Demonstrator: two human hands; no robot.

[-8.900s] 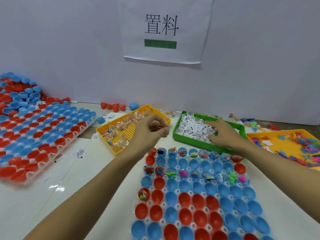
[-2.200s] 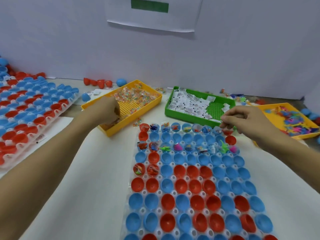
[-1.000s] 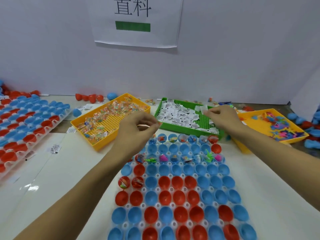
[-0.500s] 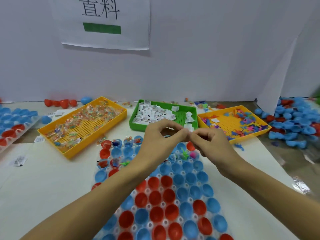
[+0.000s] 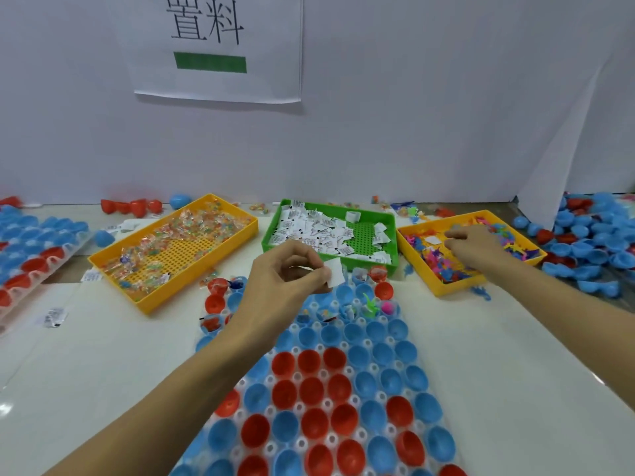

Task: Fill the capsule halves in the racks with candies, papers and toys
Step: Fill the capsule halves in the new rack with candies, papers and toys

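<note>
Right hand (image 5: pixel 476 247) moved into toy tray (image 5: pixel 421 286), fingers curled; left hand (image 5: pixel 288 280) fingers pinch paper (image 5: pixel 336 277).

The near rack (image 5: pixel 343 389) holds red and blue capsule halves in mixed rows. Far left and far right trays (image 5: pixel 220 249) (image 5: pixel 446 290) are yellow, the middle tray (image 5: pixel 395 249) green with white papers (image 5: pixel 319 231). The wall sign (image 5: pixel 220 46) is white with black characters and a green bar.
</note>
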